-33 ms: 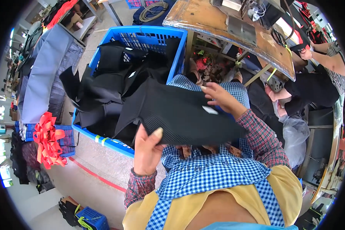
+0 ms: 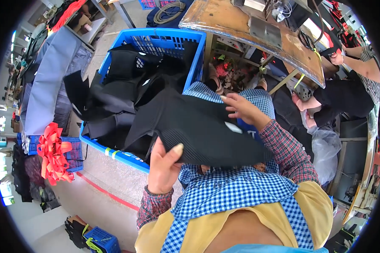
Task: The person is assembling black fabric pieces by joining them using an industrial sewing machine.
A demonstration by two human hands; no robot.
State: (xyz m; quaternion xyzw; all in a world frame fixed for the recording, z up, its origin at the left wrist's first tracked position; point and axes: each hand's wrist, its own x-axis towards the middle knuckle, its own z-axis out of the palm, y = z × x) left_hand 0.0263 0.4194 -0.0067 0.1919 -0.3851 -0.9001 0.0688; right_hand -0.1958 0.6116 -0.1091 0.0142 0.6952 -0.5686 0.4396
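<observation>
The tabletop (image 2: 217, 21), brown and covered with clear film, stands beyond the blue basket (image 2: 169, 32), which is heaped with loose black pieces (image 2: 118, 92). The black cloth piece (image 2: 198, 126) is raised above the checked apron (image 2: 232, 189) on the lap, its left end extending over the near right side of the basket. Handling: the piece appears light and soft, with enough body to keep a broad, gently curved face; expect unsupported ends to droop. Breakage is unlikely; creasing or snagging on neighbouring pieces is the likelier fault. Grip at the edges, one hand toward each end, so that the middle remains flat. The left hand (image 2: 164, 164) pinches the near edge, thumb on the upper face beside the ribbed area (image 2: 177, 143), which should resist slipping; its other fingers are mostly hidden beneath. The right hand (image 2: 247, 110) has its fingers spread at the far right edge; whether they touch the cloth cannot be told. Keep the grip clear of the small white label (image 2: 233, 127).
</observation>
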